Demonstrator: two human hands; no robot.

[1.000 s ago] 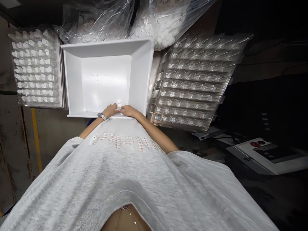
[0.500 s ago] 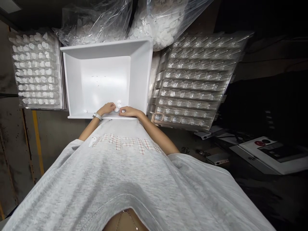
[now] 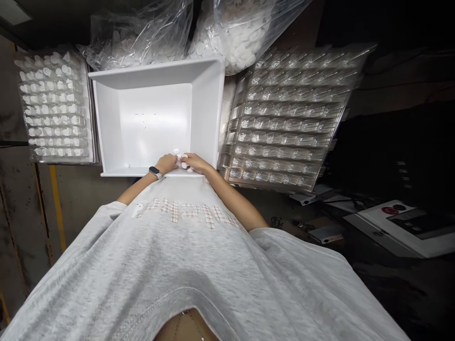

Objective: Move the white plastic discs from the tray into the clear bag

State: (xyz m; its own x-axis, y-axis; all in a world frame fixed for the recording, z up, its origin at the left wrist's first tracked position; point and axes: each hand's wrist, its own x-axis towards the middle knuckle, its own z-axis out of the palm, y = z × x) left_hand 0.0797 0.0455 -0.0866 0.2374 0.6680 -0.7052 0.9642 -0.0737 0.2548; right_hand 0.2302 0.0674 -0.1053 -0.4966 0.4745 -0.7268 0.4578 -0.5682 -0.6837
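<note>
Both hands are inside the white bin (image 3: pixel 206 118), low at its near wall and almost touching. My right hand (image 3: pixel 197 164) has its fingers closed on a small white round piece (image 3: pixel 184 165). My left hand (image 3: pixel 167 164), with a dark-faced watch on the wrist, is closed beside it; what its fingertips grip is too small to make out. One white disc (image 3: pixel 176 151) lies on the bin floor just beyond the hands. Another small white piece (image 3: pixel 127 166) rests in the near left corner.
A tray of white-capped pieces (image 3: pixel 53 109) stands left of the bin. On the right is a tray of clear containers (image 3: pixel 284 123). Plastic bags of white parts (image 3: pixel 241 42) lie behind the bin. A white device (image 3: pixel 401 227) is at far right.
My left hand has moved right and turned, so its watch face shows. My right hand has shifted slightly right, and white pieces now show at its fingers.
</note>
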